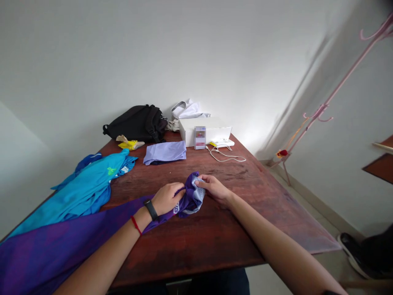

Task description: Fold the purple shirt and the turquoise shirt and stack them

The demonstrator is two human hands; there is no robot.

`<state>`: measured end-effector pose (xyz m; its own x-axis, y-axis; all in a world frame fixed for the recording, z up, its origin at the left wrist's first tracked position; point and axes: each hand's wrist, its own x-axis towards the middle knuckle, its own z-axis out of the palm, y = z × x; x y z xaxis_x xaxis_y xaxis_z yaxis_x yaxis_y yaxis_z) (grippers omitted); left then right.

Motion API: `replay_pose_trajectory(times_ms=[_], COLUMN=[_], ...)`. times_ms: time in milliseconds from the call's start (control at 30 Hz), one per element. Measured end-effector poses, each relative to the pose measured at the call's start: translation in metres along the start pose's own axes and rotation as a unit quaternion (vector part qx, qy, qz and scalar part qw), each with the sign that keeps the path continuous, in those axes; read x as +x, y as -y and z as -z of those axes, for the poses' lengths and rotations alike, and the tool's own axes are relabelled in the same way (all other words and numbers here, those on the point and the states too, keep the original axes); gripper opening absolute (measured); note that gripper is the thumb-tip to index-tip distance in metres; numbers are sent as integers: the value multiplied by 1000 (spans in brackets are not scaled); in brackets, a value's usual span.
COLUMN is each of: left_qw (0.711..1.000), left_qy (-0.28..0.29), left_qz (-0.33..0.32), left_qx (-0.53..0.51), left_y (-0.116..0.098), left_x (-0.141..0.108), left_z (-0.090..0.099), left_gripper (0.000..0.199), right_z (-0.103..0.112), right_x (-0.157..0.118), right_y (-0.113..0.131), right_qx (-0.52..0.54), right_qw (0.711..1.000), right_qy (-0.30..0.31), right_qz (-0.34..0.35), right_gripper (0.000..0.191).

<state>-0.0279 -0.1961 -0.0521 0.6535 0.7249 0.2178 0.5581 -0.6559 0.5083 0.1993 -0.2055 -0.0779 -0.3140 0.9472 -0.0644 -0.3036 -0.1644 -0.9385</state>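
A long purple garment (101, 229) runs from the lower left across the table to its middle. Its far end is bunched up, with a pale grey-blue inner side showing. My left hand (168, 198), wearing a dark wristband and a red cord, is closed around the cloth just left of the bunch, beside some white lettering. At the bunch's right edge, my right hand (213, 188) pinches the pale cloth between thumb and fingers. Left of the purple garment lies a heap of turquoise and blue clothes (89, 176).
On the wooden table (233, 229) lie a folded lavender cloth (166, 151), a yellow packet (129, 144) and a black backpack (135, 123). A white box (211, 123) stands behind a phone (200, 138) and a white cable (227, 156). A pink coat stand (331, 96) leans into view at right.
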Motion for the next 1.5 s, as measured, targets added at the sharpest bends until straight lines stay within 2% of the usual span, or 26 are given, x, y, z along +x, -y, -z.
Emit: replay_pose_trajectory(times_ms=[300, 800, 933, 1000, 1100, 1267, 1367, 1500], left_qw=[1000, 1000, 1000, 1000, 998, 987, 985, 988], left_qy=[15, 14, 14, 2, -44, -113, -108, -82], left_qz=[-5, -10, -10, -4, 35, 100, 115, 111], left_qx=[-19, -20, -13, -2, 33, 59, 64, 66], left_y=[6, 7, 5, 5, 8, 24, 30, 28], left_x=[2, 2, 2, 2, 1, 1, 1, 1], left_z=[-2, -4, -3, -2, 1, 8, 11, 11], left_gripper=[25, 24, 24, 25, 32, 38, 37, 34], right_z=[0, 4, 4, 5, 11, 25, 31, 31], right_x=[2, 2, 4, 6, 8, 10, 11, 13], right_y=[-1, -5, -6, -4, 3, 19, 22, 19], right_qx=[0, 2, -5, 5, 36, 78, 112, 123], right_qw=[1000, 1000, 1000, 999, 991, 966, 954, 947], right_qy=[-5, 19, 10, -19, -100, -204, -233, -260], right_qz=[-7, -11, 6, 36, 84, 136, 149, 146], right_gripper=[40, 39, 38, 38, 40, 41, 40, 40])
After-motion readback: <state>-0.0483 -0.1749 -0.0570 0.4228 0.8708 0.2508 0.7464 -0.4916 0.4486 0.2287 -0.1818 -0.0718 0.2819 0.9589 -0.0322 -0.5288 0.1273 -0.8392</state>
